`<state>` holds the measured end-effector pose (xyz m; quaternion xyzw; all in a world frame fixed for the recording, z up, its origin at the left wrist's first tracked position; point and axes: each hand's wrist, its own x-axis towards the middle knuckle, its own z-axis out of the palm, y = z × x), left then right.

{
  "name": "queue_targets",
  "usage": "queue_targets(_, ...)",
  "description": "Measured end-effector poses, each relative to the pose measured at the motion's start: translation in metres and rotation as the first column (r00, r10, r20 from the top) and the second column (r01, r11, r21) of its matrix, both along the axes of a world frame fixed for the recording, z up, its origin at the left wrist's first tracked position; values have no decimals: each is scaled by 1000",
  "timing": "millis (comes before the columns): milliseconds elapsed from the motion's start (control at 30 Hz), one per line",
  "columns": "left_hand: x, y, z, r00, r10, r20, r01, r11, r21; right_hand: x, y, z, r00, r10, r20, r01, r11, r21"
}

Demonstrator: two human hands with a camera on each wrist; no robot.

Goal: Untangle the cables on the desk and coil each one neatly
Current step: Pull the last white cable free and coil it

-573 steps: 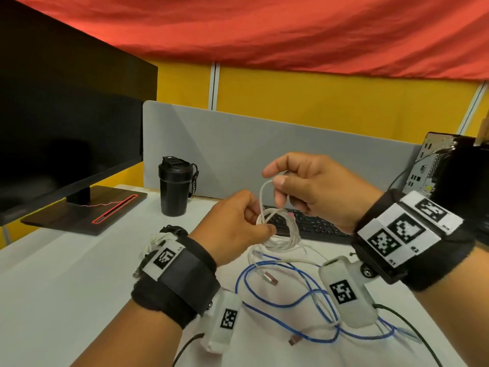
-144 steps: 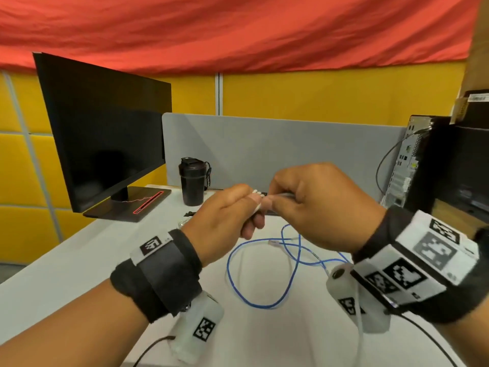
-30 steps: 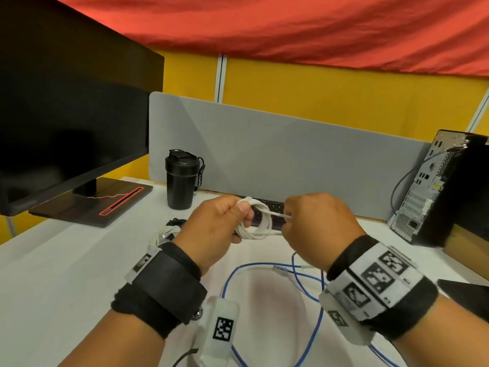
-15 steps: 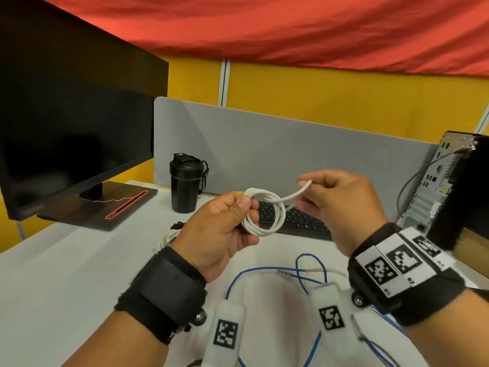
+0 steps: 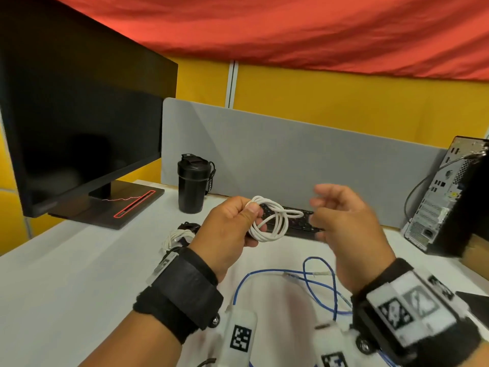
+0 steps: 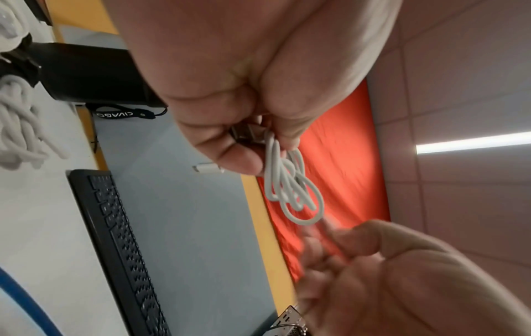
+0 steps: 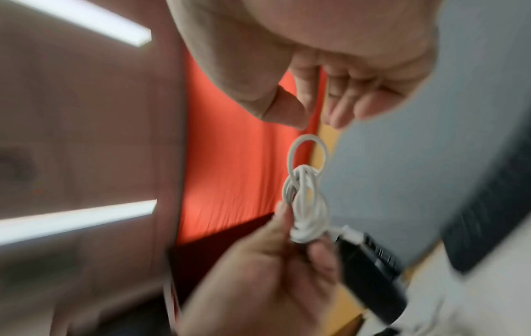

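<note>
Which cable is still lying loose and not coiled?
The blue cable, spread in open loops on the desk. The white cable in the left hand is coiled.

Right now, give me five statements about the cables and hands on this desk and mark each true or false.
1. The left hand grips the coiled white cable. True.
2. The right hand pinches the white cable's end. False: its fingers are loose and hold nothing, just clear of the coil.
3. The blue cable is coiled neatly. False: it lies in loose, crossing loops on the desk.
4. Another white cable bundle lies on the desk behind the left wrist. True.
5. The black bottle lies on its side. False: it stands upright near the monitor.
</note>
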<state>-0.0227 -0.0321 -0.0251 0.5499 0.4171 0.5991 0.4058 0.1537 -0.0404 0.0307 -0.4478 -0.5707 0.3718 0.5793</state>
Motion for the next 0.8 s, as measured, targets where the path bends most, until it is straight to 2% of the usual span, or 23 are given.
queue_targets(33,0,0,0,1000,16,-12,-16,1000,3,2,-5,-1,983,-75,165,34,970,242)
queue_targets(67,1,0,-1,999,22,-28,-22,1000,10,2,-9,-2,922,-131,364,-48,895,443)
queue_targets(100,2,0,-1,999,17,-43,-16,1000,19,-1,-14,-4,804,-199,561,-182,815,549)
queue_targets(133,3,-1,-1,999,-1,-49,2,1000,25,-5,-16,-7,643,-272,716,-300,771,562)
queue_targets(167,4,-2,-1,999,-24,-48,25,999,28,-8,-15,-8,487,-335,807,-360,765,535)
queue_targets(200,4,-3,-1,998,-41,-41,42,999,26,-11,-14,-7,380,-375,846,-374,774,511)
queue_targets(233,4,-3,-1,998,-48,-31,49,999,16,-12,-12,-5,315,-396,863,-379,781,497)
queue_targets(267,4,-3,-1,999,-47,-14,47,999,3,-13,-10,-3,285,-406,869,-395,776,492)
queue_targets(300,4,-3,0,999,-44,11,44,999,-9,-13,-9,-1,286,-398,872,-422,764,488)
queue_targets(333,3,-4,1,999,-36,32,36,999,-15,-11,-8,1,328,-361,873,-453,751,481)
queue_targets(367,2,-4,2,999,-17,42,17,1000,-12,-7,-8,2,437,-273,857,-468,745,476)
queue_targets(433,-4,-1,4,997,59,51,-59,998,-5,3,-8,3,726,92,681,-480,777,407)
queue_targets(467,-8,0,5,993,98,65,-98,995,-9,8,-10,6,785,304,539,-518,800,303)
queue_targets(500,-10,0,6,989,123,82,-123,992,-12,12,-12,7,792,463,398,-568,799,200)
queue_targets(567,-10,-1,7,984,135,116,-136,991,-1,14,-16,6,754,633,174,-643,766,-3)
queue_targets(600,-9,-2,7,982,125,139,-127,992,7,12,-18,5,758,648,73,-645,761,-66)
queue_targets(633,-7,-2,8,980,104,168,-108,994,14,9,-17,2,794,607,-21,-606,789,-103)
queue_targets(733,-4,-4,7,959,38,282,-44,999,17,-4,-10,-3,935,296,-196,-325,935,-143)
queue_targets(800,-4,-3,7,945,39,325,-43,999,6,-10,-7,-3,959,170,-225,-209,965,-161)
